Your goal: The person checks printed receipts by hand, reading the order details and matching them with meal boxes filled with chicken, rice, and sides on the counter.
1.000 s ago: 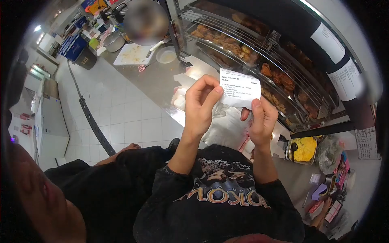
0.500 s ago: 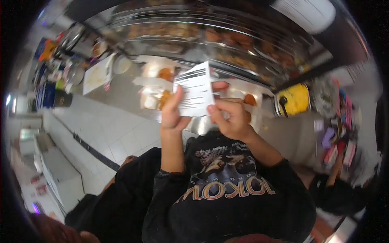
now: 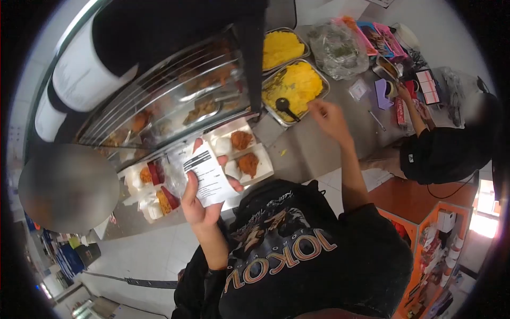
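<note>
My left hand (image 3: 197, 201) grips a printed paper receipt (image 3: 208, 179), thumb in front and fingers behind it. Away from the paper, my right hand (image 3: 329, 121) is raised over the counter, loosely bent and holding nothing that I can see. It is nearest a metal tray of yellow rice (image 3: 305, 80), in which a black serving spoon (image 3: 287, 108) rests. Behind the receipt stand open paper meal boxes (image 3: 264, 171) with fried chicken (image 3: 248, 165) and white rice. More open boxes (image 3: 154, 211) lie to the left, partly covered by a clear plastic bag.
A glass food display case (image 3: 175, 101) rises behind the counter (image 3: 319, 154). Farther right are a second rice tray (image 3: 281, 49), a clear plastic bag (image 3: 340, 50) and a purple object (image 3: 382, 94). A co-worker in black (image 3: 446, 154) reaches over the counter at the right.
My right hand has let go of the receipt and moved right toward the rice tray. My left hand still holds the receipt. The view has turned to the right.
</note>
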Demonstrator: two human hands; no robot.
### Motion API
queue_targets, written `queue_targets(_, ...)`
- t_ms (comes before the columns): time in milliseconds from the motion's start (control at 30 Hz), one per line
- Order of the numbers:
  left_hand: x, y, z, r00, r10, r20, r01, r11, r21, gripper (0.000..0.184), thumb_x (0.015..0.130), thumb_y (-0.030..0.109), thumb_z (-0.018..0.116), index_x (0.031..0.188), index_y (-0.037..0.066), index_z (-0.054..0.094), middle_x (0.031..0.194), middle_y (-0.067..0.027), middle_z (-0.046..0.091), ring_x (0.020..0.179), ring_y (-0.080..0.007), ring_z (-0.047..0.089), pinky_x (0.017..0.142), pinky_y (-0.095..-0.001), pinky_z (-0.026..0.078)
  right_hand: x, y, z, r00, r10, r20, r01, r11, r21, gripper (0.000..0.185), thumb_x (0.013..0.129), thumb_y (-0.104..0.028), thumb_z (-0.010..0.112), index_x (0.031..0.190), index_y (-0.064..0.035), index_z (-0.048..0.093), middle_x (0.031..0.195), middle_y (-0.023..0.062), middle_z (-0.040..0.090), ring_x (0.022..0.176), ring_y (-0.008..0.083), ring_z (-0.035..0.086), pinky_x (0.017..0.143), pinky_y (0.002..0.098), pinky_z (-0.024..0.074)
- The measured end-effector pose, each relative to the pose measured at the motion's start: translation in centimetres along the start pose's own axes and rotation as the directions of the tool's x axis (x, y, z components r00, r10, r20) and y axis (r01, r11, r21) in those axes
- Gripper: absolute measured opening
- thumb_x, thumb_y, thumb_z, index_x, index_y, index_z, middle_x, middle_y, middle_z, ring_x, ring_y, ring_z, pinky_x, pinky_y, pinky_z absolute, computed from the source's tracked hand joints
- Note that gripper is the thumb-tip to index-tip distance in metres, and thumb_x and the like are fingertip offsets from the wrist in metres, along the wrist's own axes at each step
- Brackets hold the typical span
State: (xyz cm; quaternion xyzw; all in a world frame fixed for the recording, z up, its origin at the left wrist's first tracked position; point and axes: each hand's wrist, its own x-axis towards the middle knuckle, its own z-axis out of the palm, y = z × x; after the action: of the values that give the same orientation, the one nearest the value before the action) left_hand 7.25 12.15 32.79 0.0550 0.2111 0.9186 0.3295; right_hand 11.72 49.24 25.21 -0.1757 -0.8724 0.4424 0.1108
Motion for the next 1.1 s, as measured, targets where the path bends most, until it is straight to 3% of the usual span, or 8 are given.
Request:
queue_targets(167, 5.5, -4.3, 4.9, 0.994, -0.067, 0.088, 0.068, 0.998, -0.016, 0.067, 0.103, 0.042, 0.039, 0.158, 0.019, 0.008, 0.14, -0.0263, 0.047, 0.104, -0.0479, 0.063, 0.088, -0.0593, 0.053, 12.2, 13.7, -8.0, 0.912, -0.117, -0.393, 0.027, 0.973, -0.228, 0.031, 0.095, -0.028, 0.059, 0.101, 0.0002, 0.071, 0.088, 0.0168, 0.072, 0.082, 0.0334, 0.07, 0.076, 0.0411, 0.053)
queue_targets(300, 8.9, -5.8, 9.1, 1.0, 0.012, 0.007, -0.013, 0.999, 0.04, 0.066, 0.103, 0.041, 0.039, 0.157, 0.018, 0.008, 0.141, -0.0265, 0.046, 0.103, -0.0435, 0.064, 0.088, -0.0581, 0.053, 23.7, 25.1, -12.2, 0.873, -0.401, -0.276, 0.152, 0.763, -0.628, 0.03, 0.092, -0.025, 0.064, 0.108, 0.0008, 0.066, 0.101, 0.0201, 0.07, 0.094, 0.0364, 0.067, 0.082, 0.0424, 0.0512)
queue_targets(433, 10.8, -5.4, 10.7, 0.988, 0.136, 0.08, -0.145, 0.982, 0.119, 0.067, 0.102, 0.043, 0.041, 0.157, 0.021, 0.01, 0.145, -0.0282, 0.041, 0.11, -0.0465, 0.061, 0.092, -0.0578, 0.052, 27.9, 25.7, -12.7, 0.987, -0.042, -0.155, -0.078, 0.721, -0.689, 0.073, 0.085, -0.057, 0.064, 0.129, 0.0013, 0.057, 0.117, 0.0263, 0.065, 0.109, 0.0436, 0.061, 0.096, 0.0472, 0.0471)
queue_targets(467, 10.8, -5.3, 11.1, 0.982, 0.174, 0.077, -0.183, 0.975, 0.129, 0.067, 0.102, 0.042, 0.041, 0.157, 0.02, 0.009, 0.144, -0.029, 0.041, 0.109, -0.0462, 0.062, 0.091, -0.0585, 0.052, 29.9, 29.6, -12.2, 0.955, -0.187, -0.23, -0.087, 0.566, -0.82, 0.073, 0.087, -0.059, 0.06, 0.129, 0.0013, 0.057, 0.118, 0.0265, 0.064, 0.11, 0.0443, 0.06, 0.097, 0.0475, 0.0463)
queue_targets(600, 9.5, -4.2, 11.8, 0.944, 0.316, 0.09, -0.327, 0.93, 0.169, 0.068, 0.102, 0.043, 0.041, 0.157, 0.021, 0.007, 0.143, -0.0297, 0.042, 0.107, -0.0495, 0.061, 0.09, -0.06, 0.053, 31.7, 31.0, -15.1, 0.98, -0.031, -0.196, -0.129, 0.654, -0.745, 0.058, 0.093, -0.039, 0.059, 0.131, 0.0038, 0.052, 0.126, 0.0282, 0.058, 0.116, 0.0443, 0.056, 0.099, 0.049, 0.0431)
queue_targets(767, 8.9, -4.4, 11.9, 0.919, 0.39, 0.064, -0.395, 0.902, 0.176, 0.067, 0.103, 0.042, 0.04, 0.157, 0.02, 0.007, 0.143, -0.0291, 0.043, 0.106, -0.0495, 0.061, 0.088, -0.06, 0.053, 31.5, 35.8, -16.2, 0.874, -0.433, -0.221, 0.153, 0.677, -0.72, 0.051, 0.087, -0.026, 0.065, 0.126, 0.005, 0.053, 0.119, 0.0311, 0.06, 0.11, 0.0426, 0.06, 0.095, 0.0486, 0.046)
queue_targets(933, 7.6, -4.1, 11.3, 0.909, 0.406, 0.093, -0.416, 0.888, 0.196, 0.066, 0.103, 0.04, 0.04, 0.157, 0.019, 0.008, 0.142, -0.0292, 0.044, 0.107, -0.0479, 0.062, 0.087, -0.0596, 0.053, 30.1, 31.4, -15.9, 0.985, 0.06, -0.161, -0.164, 0.614, -0.772, 0.048, 0.083, -0.019, 0.066, 0.124, 0.0044, 0.057, 0.125, 0.0309, 0.057, 0.114, 0.0423, 0.058, 0.1, 0.0473, 0.0436)
queue_targets(1100, 7.1, -4.2, 10.7, 0.909, 0.402, 0.109, -0.416, 0.885, 0.208, 0.066, 0.103, 0.041, 0.039, 0.157, 0.019, 0.009, 0.142, -0.0282, 0.045, 0.107, -0.0471, 0.062, 0.089, -0.0589, 0.053, 28.5, 30.9, -16.0, 0.847, -0.454, -0.275, 0.063, 0.601, -0.797, 0.039, 0.085, -0.02, 0.064, 0.114, 0.0053, 0.064, 0.118, 0.0292, 0.062, 0.108, 0.0433, 0.06, 0.094, 0.0483, 0.0463)
